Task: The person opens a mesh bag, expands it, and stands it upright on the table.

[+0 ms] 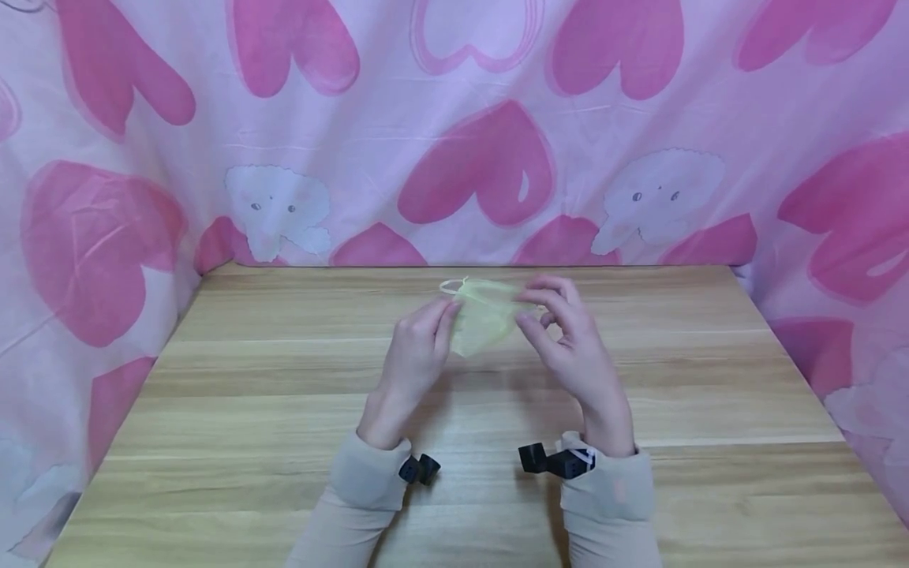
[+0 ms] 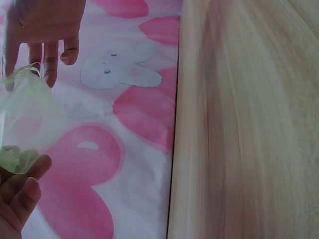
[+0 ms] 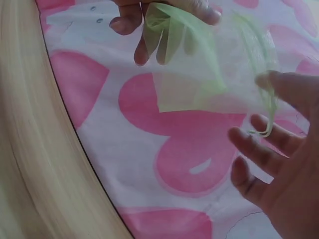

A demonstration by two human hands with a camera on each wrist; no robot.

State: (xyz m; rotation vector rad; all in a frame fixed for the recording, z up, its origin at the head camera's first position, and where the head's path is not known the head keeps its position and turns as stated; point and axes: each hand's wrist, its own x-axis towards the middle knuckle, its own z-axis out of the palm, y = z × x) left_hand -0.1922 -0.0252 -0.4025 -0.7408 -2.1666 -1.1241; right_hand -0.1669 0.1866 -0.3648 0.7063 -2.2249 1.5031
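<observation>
A small sheer yellow-green drawstring pouch [image 1: 486, 315] is held up above the wooden table. My left hand [image 1: 417, 347] pinches it along its left edge, and a loop of cord sticks out just above those fingertips. At the pouch's other side, my right hand [image 1: 577, 347] has its fingers spread and slightly bent. In the right wrist view, the right hand [image 3: 294, 154] reaches to the pouch's corded edge [image 3: 256, 45], one finger against the cord. The thin fabric lets the left fingers show through at the opposite end. Whether anything lies inside cannot be told.
The wood-grain table [image 1: 284, 394] extends around both arms. Along its back and sides hangs a pink curtain [image 1: 376, 181] with hearts and white cartoon animals. Small black cameras [image 1: 557, 460] are strapped at both sleeve cuffs.
</observation>
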